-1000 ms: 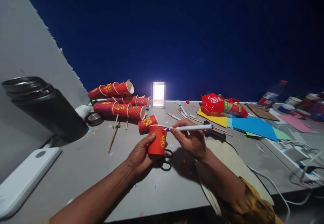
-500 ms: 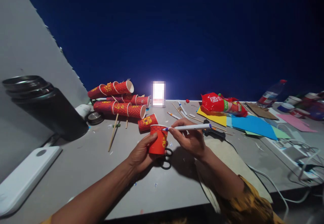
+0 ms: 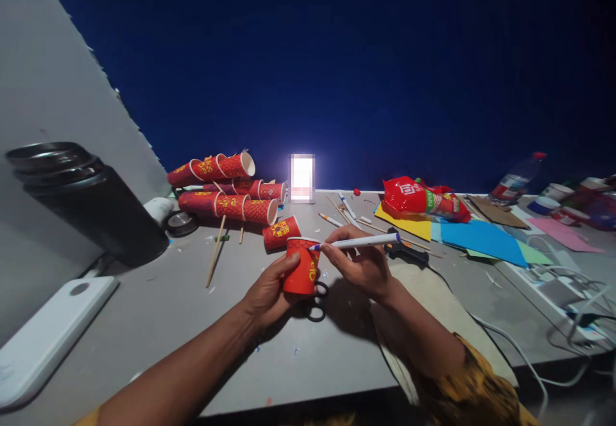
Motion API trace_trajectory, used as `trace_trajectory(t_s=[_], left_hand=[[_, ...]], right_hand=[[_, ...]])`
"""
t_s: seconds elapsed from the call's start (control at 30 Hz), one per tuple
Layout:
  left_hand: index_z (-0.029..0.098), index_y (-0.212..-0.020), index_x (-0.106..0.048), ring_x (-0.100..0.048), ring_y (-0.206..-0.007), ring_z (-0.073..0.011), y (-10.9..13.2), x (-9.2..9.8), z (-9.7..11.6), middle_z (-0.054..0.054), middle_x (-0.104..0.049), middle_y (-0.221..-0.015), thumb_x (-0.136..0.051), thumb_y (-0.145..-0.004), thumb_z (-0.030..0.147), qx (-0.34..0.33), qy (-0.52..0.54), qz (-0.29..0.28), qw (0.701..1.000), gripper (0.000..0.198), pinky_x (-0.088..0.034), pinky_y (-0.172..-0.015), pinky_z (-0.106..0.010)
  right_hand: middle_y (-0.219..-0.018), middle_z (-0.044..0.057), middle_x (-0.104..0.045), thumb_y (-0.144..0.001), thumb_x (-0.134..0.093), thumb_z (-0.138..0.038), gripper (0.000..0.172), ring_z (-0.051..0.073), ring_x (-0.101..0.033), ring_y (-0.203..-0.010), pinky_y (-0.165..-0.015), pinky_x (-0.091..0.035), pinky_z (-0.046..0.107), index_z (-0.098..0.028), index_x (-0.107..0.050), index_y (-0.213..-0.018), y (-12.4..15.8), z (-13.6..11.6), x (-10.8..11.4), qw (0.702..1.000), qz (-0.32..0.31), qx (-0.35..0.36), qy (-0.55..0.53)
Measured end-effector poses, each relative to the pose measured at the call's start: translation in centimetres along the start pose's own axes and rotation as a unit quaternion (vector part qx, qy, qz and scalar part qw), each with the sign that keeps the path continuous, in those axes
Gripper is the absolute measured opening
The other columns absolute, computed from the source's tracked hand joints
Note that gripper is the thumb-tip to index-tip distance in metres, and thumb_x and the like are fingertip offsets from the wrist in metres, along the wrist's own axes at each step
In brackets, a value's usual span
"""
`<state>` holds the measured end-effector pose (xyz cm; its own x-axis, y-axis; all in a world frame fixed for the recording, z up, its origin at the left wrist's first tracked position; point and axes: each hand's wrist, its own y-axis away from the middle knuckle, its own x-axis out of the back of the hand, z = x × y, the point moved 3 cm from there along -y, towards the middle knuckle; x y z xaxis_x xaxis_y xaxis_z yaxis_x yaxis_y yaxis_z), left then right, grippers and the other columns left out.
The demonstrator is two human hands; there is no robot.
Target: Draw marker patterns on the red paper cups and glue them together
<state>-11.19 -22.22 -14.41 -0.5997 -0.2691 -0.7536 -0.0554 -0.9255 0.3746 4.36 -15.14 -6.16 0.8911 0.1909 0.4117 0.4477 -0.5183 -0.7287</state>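
A red paper cup (image 3: 299, 275) with yellow print stands upright in the grip of my left hand (image 3: 269, 291), thumb across its side. My right hand (image 3: 359, 265) is closed around a white marker (image 3: 366, 241) with a purple tip and purple end. The tip meets the cup's side just below the rim, on the right. Black scissor handles (image 3: 316, 312) show on the table behind and below the cup; the blades are hidden. Just past the cup, another red paper cup (image 3: 280, 232) lies on its side.
Stacked red cups (image 3: 226, 206) lie at the back left, near a black thermos (image 3: 96, 204) and a white power bank (image 3: 58, 336). Several markers (image 3: 346, 206), a glue gun (image 3: 407, 254), coloured paper (image 3: 481, 237), a red packet (image 3: 423, 200) and a power strip (image 3: 548, 298) occupy the right.
Almost nothing differs. The cup appears turned very slightly in my left hand, and the marker's far end has shifted a little to the left.
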Motion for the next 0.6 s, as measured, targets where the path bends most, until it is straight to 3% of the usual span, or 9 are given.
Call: trace_trajectory(t_s=[0.6], left_hand=[[0.006,-0.12,-0.061,-0.071,-0.078,-0.0246,0.23,-0.52,0.34,-0.017,-0.072,-0.093,-0.064,-0.09,0.024,-0.006,-0.003,-0.009,1.0,0.035,-0.06,-0.069,-0.037]], right_hand=[[-0.066,-0.002,-0.063,-0.088,-0.066,-0.019,0.008,0.009,-0.051,-0.05,-0.047,-0.039,0.022,-0.02,-0.065,-0.08,-0.14,0.31,0.64,1.0,0.002,-0.017,0.021]])
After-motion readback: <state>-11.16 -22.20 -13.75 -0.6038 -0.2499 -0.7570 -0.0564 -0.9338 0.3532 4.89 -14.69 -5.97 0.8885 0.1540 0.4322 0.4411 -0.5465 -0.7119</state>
